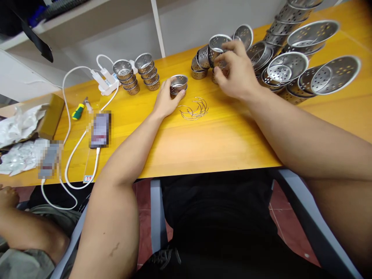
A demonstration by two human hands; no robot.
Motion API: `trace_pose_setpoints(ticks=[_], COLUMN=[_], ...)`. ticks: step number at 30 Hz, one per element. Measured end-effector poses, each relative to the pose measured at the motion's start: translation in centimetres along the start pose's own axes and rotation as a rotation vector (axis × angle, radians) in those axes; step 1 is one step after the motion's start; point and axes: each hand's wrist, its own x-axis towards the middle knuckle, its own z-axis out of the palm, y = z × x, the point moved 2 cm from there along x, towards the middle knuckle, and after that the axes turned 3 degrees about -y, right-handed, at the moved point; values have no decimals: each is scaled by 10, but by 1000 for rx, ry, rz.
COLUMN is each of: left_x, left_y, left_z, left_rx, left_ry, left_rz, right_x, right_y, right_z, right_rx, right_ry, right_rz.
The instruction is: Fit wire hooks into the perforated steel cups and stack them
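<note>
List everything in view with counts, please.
Table: one, yellow, middle
Metal cups: many, silver, on table
Wires: several, silvery, centre
Phones: two, dark and grey, left
Cables: several, white, left
Power strip: one, white, behind phones
Hand tool: one, green-yellow, left
Box: one, brown, far left
Plastic bags: several, whitish, far left
Label: one, white, front edge
Armrests: several, grey, below
Shelf: one, pale, top left
Co-worker's arm: one, bare, left edge
Left hand: one, bare, around cup
Right hand: one, bare, at cups

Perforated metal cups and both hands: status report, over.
Left hand grips short perforated metal cup stack. Right hand at other perforated metal cups, contact unclear. Curved wires beside left hand, possible obstruction.
</note>
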Motion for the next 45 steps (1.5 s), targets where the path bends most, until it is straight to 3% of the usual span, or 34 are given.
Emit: trace_pose_setpoints(ticks=[3,11,18,23,28,36,40,45], left_x=[-1,-2,-4,-3,-1,0,-4,-15], left_y=[1,0,3,-7,-10,-5,15,73], left_z=[0,0,-1,0,-1,-1,-6,-18], left_rx=[10,2,9,21,33,-40,-43,51], left_ry=[-2,-8,-15,26,2,-6,68,141], left_rz=[-13,-13,-24,-32,-33,-15,-18,85], right_x=[3,6,6,4,-2,-10,-13,-21], right_y=[-5,-2,-15,-28,-56,-72,-84,-114], right_z=[2,4,5,-3,-12,-4,-6,-1], right_rx=[-45,-12,18,76,26,16,69,107], right_ry=[81,134,174,149,89,93,80,-48], right_rz=[1,-80,-106,-94,-128,-229,-205,-116])
